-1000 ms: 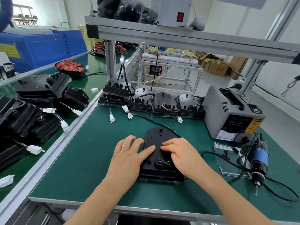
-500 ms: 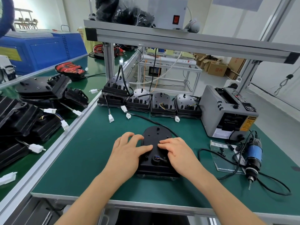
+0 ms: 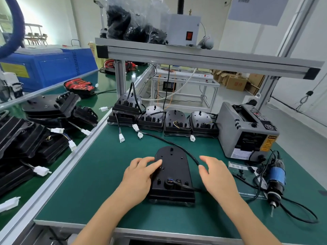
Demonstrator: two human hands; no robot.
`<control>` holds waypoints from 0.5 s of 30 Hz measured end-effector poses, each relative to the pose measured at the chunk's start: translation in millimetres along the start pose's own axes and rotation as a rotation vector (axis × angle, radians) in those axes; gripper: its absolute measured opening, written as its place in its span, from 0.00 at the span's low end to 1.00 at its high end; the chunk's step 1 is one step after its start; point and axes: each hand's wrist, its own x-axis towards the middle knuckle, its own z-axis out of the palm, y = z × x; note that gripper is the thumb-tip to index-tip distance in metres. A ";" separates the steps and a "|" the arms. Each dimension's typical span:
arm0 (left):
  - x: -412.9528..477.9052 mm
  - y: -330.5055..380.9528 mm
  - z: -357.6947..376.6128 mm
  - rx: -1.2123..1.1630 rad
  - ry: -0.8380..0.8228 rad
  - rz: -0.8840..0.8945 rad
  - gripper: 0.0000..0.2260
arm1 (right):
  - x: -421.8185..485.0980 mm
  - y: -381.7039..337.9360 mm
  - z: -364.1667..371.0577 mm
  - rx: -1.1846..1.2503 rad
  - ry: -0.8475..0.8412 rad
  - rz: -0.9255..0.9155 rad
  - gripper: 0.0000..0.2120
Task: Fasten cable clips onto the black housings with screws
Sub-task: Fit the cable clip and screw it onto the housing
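Note:
A black housing with a rounded far end lies flat on the green mat in front of me. A black cable runs from its near end round its right side to the back left. My left hand rests on the housing's left edge, fingers laid over the top. To the right of the housing my right hand hovers with fingers spread, holding nothing. Further right lies a blue and black electric screwdriver, bit toward me, beside a clear sheet with small black parts on it.
Several more black housings with white connectors stand in a row at the back. A grey tape dispenser sits back right. More housings are piled on the left bench. An aluminium frame shelf spans overhead.
My right hand has lifted off the housing and moved right, toward the screwdriver side. The left hand stays on the housing's left edge. The view has tilted up.

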 end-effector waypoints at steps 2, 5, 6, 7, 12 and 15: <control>1.1 -0.9 2.1 -0.066 0.007 -0.051 0.28 | 10.3 8.7 -6.7 -0.238 -0.140 0.097 0.21; 7.8 -4.1 3.6 -0.020 0.021 -0.100 0.25 | 21.9 8.7 -7.8 -0.330 -0.303 0.172 0.20; 14.8 -7.0 1.8 0.016 0.021 -0.124 0.24 | 24.3 7.7 -6.3 -0.335 -0.311 0.172 0.18; 23.9 -10.1 -0.8 0.055 0.014 -0.151 0.24 | 26.5 6.7 -4.5 -0.331 -0.309 0.172 0.16; 71.2 -24.8 -11.3 0.239 -0.089 -0.244 0.23 | 30.8 10.1 -0.2 -0.182 -0.291 0.216 0.21; 92.1 -30.8 -9.1 0.408 -0.081 -0.187 0.24 | 28.7 12.9 1.4 -0.138 -0.345 0.215 0.23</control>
